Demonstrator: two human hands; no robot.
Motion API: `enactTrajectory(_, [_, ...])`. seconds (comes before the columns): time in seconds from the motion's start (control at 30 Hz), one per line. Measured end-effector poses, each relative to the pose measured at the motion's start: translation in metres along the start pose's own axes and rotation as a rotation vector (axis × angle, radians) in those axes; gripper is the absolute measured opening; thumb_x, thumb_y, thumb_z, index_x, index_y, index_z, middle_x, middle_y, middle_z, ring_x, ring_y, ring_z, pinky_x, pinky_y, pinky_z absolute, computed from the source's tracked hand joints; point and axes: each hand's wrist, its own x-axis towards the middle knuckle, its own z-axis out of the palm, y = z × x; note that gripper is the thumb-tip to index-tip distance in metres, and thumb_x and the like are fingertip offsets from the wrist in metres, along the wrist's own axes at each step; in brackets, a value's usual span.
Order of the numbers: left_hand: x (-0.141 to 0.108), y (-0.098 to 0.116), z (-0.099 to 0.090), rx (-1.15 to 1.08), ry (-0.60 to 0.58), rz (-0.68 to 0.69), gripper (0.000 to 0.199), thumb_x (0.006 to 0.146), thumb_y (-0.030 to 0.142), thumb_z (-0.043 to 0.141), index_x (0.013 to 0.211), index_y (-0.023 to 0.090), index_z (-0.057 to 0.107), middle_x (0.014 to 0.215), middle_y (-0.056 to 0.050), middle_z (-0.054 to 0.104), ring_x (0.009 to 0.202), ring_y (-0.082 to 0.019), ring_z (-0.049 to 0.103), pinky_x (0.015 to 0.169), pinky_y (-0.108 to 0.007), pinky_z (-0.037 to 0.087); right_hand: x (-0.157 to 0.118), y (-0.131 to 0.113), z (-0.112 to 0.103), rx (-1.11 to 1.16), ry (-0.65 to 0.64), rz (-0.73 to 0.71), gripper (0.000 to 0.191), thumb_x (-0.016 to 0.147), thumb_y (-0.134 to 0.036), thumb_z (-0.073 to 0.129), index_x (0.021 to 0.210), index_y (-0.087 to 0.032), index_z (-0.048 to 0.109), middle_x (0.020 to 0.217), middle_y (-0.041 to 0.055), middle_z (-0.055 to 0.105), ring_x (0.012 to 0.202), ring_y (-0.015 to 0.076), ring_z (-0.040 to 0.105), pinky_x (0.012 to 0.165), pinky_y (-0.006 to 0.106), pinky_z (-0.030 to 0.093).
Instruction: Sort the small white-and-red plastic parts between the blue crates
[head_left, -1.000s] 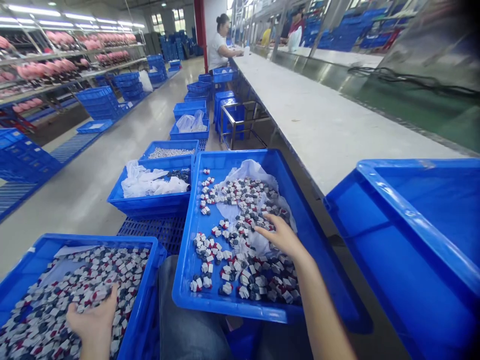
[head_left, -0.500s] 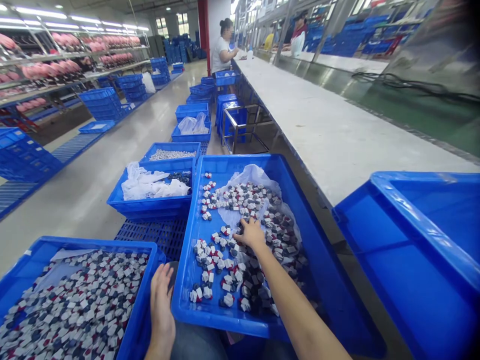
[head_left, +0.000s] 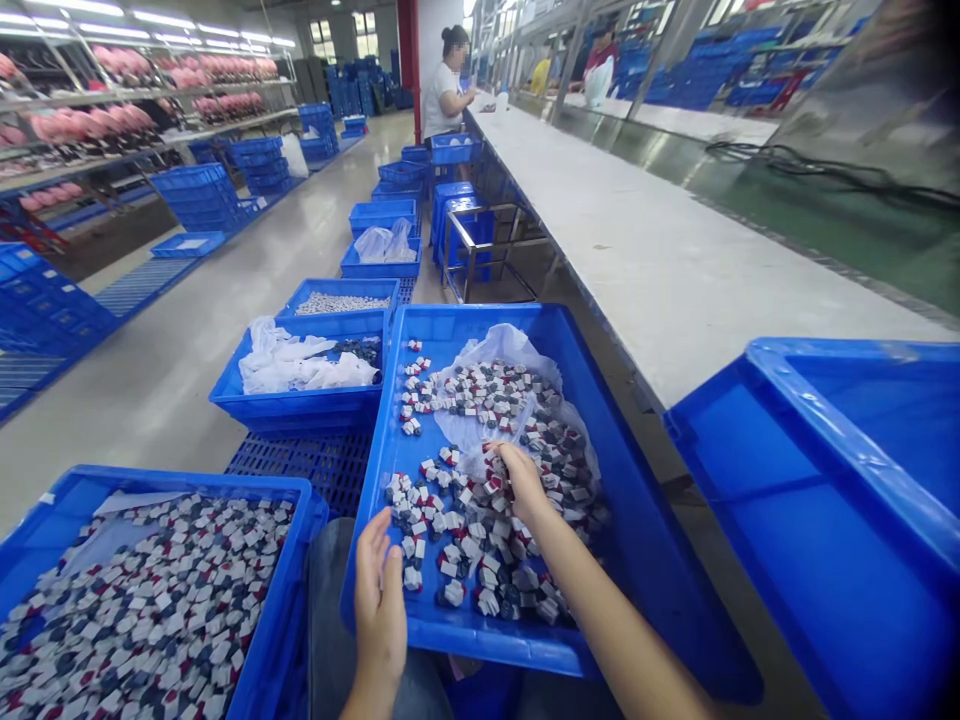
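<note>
Small white, dark grey and red plastic pieces [head_left: 465,530] lie loose in a large blue bin [head_left: 420,625] in front of me, some on a translucent plastic sheet [head_left: 499,345]. My right hand [head_left: 523,485] reaches into the middle of the bin, touching the pieces. Its visible fingers are stretched and curved over them, and its lower fingers are partly hidden. My left hand [head_left: 381,595] is open at the bin's near left corner, fingers extended upward, with nothing in it. The nearest pieces lie just beyond its fingertips.
At lower left stands another blue bin [head_left: 296,490] full of similar pieces. A tilted blue bin [head_left: 750,430] is on the right, beside a long white bench [head_left: 622,250]. More bins [head_left: 300,408] line the floor ahead. A person [head_left: 446,95] stands at the bench's far end.
My left hand has moved right, from outside the bin to over its near left corner. My right hand has turned and drawn slightly toward me, and pieces have shifted nearer.
</note>
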Motion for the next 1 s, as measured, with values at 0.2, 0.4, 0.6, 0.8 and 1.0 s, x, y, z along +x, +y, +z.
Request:
enactTrajectory(0.2, [0.014,0.013,0.055,-0.558,-0.326,-0.664,0.036,0.079,0.040,0.044,0.111,0.023,0.050,0.111,-0.007,0.057,0.095,-0.018,0.057,0.079,-0.031,0.045,-0.059,-0.050,0.032,0.440,-0.107,-0.055,0.026,0.071,-0.043,0.035,0.083,-0.021,0.042,0.069,0.0005,0.052,0.056,0.0147,0.051,0.050,0.026,0.041])
enactTrajectory(0.4, [0.018,0.024,0.069,-0.804,-0.296,-0.645,0.027,0.075,0.037,0.052,0.096,0.021,0.058,0.081,-0.001,0.063,0.070,-0.012,0.059,0.065,-0.022,0.047,-0.098,-0.062,0.039,0.511,-0.070,-0.276,0.014,0.071,-0.027,0.046,0.084,-0.023,0.047,0.085,-0.0008,0.052,0.080,0.0149,0.050,0.069,0.026,0.041])
enactTrajectory(0.6, [0.011,0.037,0.071,-0.834,-0.203,-0.607,0.021,0.076,0.032,0.053,0.089,0.017,0.060,0.075,-0.001,0.062,0.067,-0.011,0.060,0.064,-0.020,0.048,-0.110,-0.065,0.036,0.145,-0.007,-0.588,0.011,0.082,-0.028,0.044,0.084,-0.024,0.054,0.081,0.0000,0.055,0.081,0.0173,0.051,0.079,0.034,0.037])
enactTrajectory(0.8, [0.002,0.041,0.079,-0.909,-0.142,-0.582,0.014,0.077,0.028,0.052,0.085,0.020,0.061,0.076,0.001,0.064,0.066,-0.010,0.061,0.062,-0.019,0.049,-0.115,-0.068,0.038,0.280,0.133,-0.541,0.023,0.086,-0.034,0.039,0.089,-0.022,0.058,0.091,0.0041,0.060,0.088,0.0191,0.054,0.080,0.036,0.042])
enactTrajectory(1.0, [-0.005,0.048,0.074,-0.953,-0.145,-0.601,0.014,0.075,0.027,0.054,0.087,0.022,0.059,0.087,0.000,0.065,0.076,-0.014,0.063,0.067,-0.025,0.051,-0.117,-0.068,0.027,0.421,0.279,-0.557,0.021,0.085,-0.035,0.044,0.075,-0.020,0.056,0.073,0.0014,0.057,0.073,0.0157,0.055,0.068,0.029,0.044])
